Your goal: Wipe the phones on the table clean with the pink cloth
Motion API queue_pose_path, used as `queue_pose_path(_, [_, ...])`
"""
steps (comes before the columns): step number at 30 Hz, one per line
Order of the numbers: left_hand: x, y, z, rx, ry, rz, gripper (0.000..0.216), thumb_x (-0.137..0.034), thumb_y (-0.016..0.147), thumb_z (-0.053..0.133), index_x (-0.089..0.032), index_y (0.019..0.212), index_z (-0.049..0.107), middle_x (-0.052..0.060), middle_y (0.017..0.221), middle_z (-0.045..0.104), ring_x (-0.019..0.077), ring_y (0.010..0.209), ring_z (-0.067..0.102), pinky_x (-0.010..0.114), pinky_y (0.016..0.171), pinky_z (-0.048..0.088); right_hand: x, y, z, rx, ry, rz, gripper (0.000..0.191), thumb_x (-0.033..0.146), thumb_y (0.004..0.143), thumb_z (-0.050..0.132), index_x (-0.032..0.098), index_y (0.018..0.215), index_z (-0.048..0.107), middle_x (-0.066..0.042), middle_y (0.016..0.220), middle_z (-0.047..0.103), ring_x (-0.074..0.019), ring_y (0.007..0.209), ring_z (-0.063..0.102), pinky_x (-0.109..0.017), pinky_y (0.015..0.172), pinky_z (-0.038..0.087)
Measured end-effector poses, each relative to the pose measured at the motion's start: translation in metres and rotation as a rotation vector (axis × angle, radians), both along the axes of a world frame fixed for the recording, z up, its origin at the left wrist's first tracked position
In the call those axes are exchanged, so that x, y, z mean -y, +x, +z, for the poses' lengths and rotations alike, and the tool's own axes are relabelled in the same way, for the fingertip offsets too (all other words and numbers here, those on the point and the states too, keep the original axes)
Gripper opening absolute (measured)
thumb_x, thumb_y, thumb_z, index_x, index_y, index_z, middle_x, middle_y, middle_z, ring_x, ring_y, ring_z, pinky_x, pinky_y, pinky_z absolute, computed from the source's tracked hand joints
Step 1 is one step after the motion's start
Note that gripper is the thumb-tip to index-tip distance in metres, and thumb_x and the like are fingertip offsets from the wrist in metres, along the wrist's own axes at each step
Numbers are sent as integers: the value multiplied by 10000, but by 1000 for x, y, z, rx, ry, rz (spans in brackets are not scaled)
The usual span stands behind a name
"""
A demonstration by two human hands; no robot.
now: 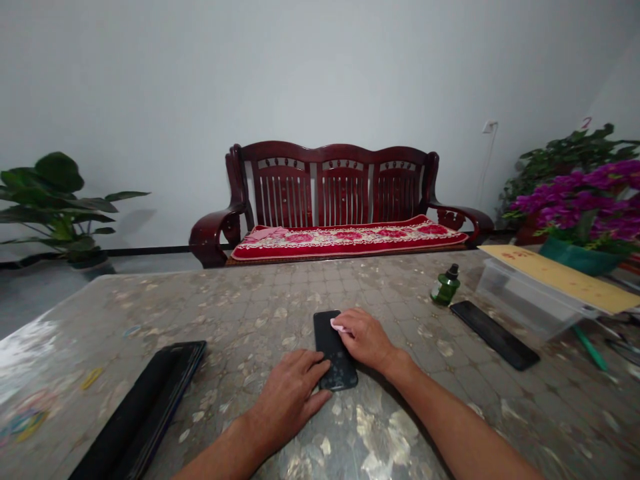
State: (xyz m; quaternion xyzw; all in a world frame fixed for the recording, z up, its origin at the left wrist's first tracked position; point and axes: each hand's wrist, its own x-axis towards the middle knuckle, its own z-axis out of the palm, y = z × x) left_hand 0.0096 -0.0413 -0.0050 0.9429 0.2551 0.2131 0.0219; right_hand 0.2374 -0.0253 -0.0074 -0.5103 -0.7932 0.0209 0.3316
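Observation:
A black smartphone point(331, 350) lies flat on the patterned tablecloth in front of me, its dark screen up and smudged near the lower end. My left hand point(295, 387) holds it at the lower left edge, fingertips on the edge and thumb by the bottom corner. Over its upper right part, my right hand point(364, 335) is closed on a small pale pink wipe point(339, 327). Most of the wipe is hidden under the fingers, so I cannot tell whether it is cloth or tissue.
A black wallet-like case point(143, 407) lies at left, near rubber bands point(30, 420). To the right are a green bottle point(445, 287), a long black object point(494, 333), a clear plastic box point(525, 293) and a green-handled tool point(590, 348). Beyond the table stands a wooden bench point(340, 177).

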Motion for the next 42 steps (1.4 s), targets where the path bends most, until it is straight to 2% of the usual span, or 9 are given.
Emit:
queue_pose_path(4, [-1,0,-2,12,-8,-8,278,-293,881,646,-196,1141,668,100,1157,685,282,1053,641,443,918,542,7,6,4,158,15,73,286,9,706,551,202,850,704,-32,827,690,-183,800,576,-286,748,434])
queue_pose_path(7, [-2,-1,-6,13,-12,4,289,-289,889,634,-203,1164,659,99,1202,673,275,1082,633,435,950,531,11,6,6,221,18,138,269,24,678,558,205,822,693,-25,787,669,-183,771,563,-289,733,425])
queue_pose_path(16, [-4,-3,-10,-3,-13,3,316,-248,872,646,-190,1183,652,108,1229,670,276,1098,643,433,952,543,-5,3,5,184,13,-4,247,35,808,547,182,945,692,-52,888,689,-183,872,580,-292,825,433])
queue_pose_path(22, [-5,-2,-9,-15,-19,10,345,-238,843,687,-195,1185,656,103,1232,674,277,1102,647,437,962,541,2,4,5,243,42,89,185,49,761,584,198,817,679,-34,803,649,-183,790,550,-284,739,415])
queue_pose_path(25, [-4,-2,-8,-35,-24,19,355,-230,834,700,-195,1185,657,104,1232,676,281,1103,647,443,962,542,2,5,3,244,58,111,181,74,814,576,205,873,685,-37,832,658,-182,813,557,-279,745,417])
queue_pose_path(28, [-5,-2,-9,-46,-20,17,366,-213,822,710,-184,1183,657,114,1232,674,288,1103,648,449,957,545,-4,5,2,237,54,15,178,102,887,552,204,930,692,-43,873,677,-185,844,566,-290,784,420])
queue_pose_path(32, [-6,-3,-11,-26,-26,4,366,-209,825,705,-182,1186,652,115,1244,666,287,1110,645,447,954,548,-9,2,1,250,23,-104,179,103,891,564,205,934,705,-45,882,685,-192,857,563,-302,792,417])
queue_pose_path(38, [-6,-3,-11,-9,-41,-8,350,-229,831,707,-194,1176,655,102,1235,670,277,1106,645,436,962,543,-4,-3,-1,212,27,141,237,45,835,567,211,937,702,-31,935,695,-176,888,580,-280,815,431])
queue_pose_path(42, [-6,-3,-9,-28,-27,-1,365,-217,812,726,-184,1169,659,115,1230,672,284,1096,650,441,955,548,-9,-2,1,233,42,62,230,53,867,552,207,930,711,-36,889,704,-181,852,580,-295,799,433])
